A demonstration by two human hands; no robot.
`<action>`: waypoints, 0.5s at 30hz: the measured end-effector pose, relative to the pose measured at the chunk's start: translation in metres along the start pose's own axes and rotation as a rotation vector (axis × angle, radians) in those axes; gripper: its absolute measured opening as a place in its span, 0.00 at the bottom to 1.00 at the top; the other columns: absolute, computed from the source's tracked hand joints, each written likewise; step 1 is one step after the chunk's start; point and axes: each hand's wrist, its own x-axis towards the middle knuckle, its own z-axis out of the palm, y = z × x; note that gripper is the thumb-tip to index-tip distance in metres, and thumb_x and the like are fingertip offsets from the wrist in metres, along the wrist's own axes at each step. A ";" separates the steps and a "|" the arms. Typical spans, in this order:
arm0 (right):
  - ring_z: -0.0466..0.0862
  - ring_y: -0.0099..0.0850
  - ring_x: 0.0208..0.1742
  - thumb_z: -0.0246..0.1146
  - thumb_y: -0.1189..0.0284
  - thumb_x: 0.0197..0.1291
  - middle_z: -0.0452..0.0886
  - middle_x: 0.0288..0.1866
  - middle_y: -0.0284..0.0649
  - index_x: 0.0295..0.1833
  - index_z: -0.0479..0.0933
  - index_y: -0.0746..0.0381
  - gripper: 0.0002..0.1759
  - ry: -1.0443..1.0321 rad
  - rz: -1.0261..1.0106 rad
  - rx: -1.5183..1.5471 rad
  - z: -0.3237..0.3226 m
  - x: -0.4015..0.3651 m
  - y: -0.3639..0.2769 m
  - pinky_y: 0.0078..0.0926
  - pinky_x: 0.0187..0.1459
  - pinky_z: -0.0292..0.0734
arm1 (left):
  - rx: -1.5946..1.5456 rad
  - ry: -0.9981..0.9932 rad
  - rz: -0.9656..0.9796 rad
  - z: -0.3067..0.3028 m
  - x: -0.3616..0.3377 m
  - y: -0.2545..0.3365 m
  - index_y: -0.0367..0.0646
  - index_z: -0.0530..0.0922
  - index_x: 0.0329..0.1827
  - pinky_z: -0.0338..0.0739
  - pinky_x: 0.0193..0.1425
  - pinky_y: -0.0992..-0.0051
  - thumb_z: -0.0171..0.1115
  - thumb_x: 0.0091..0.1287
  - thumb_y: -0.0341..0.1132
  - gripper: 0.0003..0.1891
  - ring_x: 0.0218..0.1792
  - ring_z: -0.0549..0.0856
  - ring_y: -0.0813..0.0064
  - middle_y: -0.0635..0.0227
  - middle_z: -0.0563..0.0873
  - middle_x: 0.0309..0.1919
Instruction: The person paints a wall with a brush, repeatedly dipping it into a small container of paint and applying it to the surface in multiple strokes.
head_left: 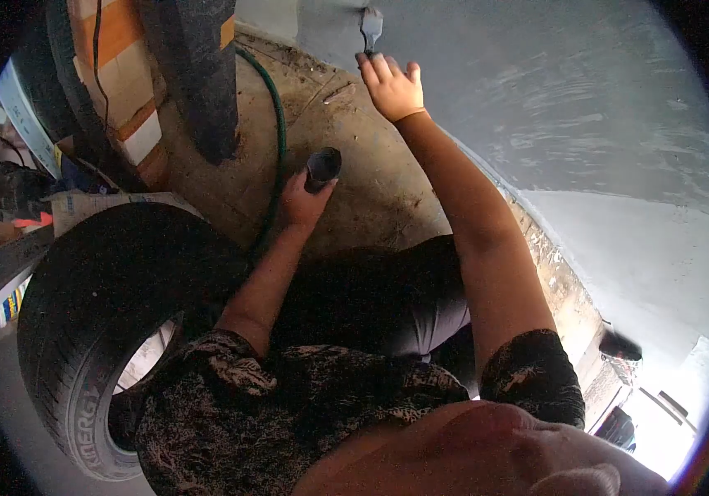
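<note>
My right hand [393,89] is stretched out to the wall [487,91], its fingers closed around the handle of a paintbrush [372,25]. The grey-coated brush head points away from me and lies at the wall's surface. Lower and to the left, my left hand [303,202] grips a small dark cup [323,165] with its mouth facing up. What the cup holds is too dark to make out. Grey paint with streaky strokes covers much of the wall, and a paler area lies below it to the right.
A large tyre [82,331] stands close on my left. A green hose [276,107] runs along the dirty floor [354,186]. Stacked boxes [127,91] and a dark upright object [193,74] are at the upper left. A small stick-like piece [338,93] lies near the wall's foot.
</note>
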 end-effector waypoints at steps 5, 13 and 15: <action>0.80 0.26 0.50 0.55 0.66 0.63 0.76 0.46 0.29 0.63 0.74 0.53 0.22 -0.075 -0.043 0.015 0.024 -0.015 -0.011 0.46 0.53 0.69 | -0.042 -0.045 -0.030 -0.007 0.001 0.007 0.39 0.82 0.56 0.81 0.51 0.58 0.77 0.52 0.55 0.35 0.48 0.85 0.54 0.54 0.85 0.45; 0.80 0.30 0.57 0.54 0.67 0.65 0.78 0.52 0.32 0.65 0.73 0.54 0.22 -0.173 -0.066 0.048 0.043 -0.028 -0.016 0.46 0.55 0.67 | 0.000 0.041 0.028 -0.001 -0.002 0.005 0.37 0.82 0.55 0.81 0.52 0.57 0.79 0.50 0.54 0.35 0.47 0.85 0.54 0.53 0.86 0.45; 0.81 0.28 0.56 0.53 0.69 0.66 0.77 0.53 0.31 0.67 0.70 0.53 0.23 -0.216 -0.058 0.046 0.047 -0.028 -0.019 0.49 0.56 0.67 | 0.002 0.008 0.017 0.001 -0.001 0.003 0.36 0.82 0.55 0.81 0.52 0.57 0.79 0.50 0.54 0.36 0.48 0.85 0.54 0.53 0.86 0.45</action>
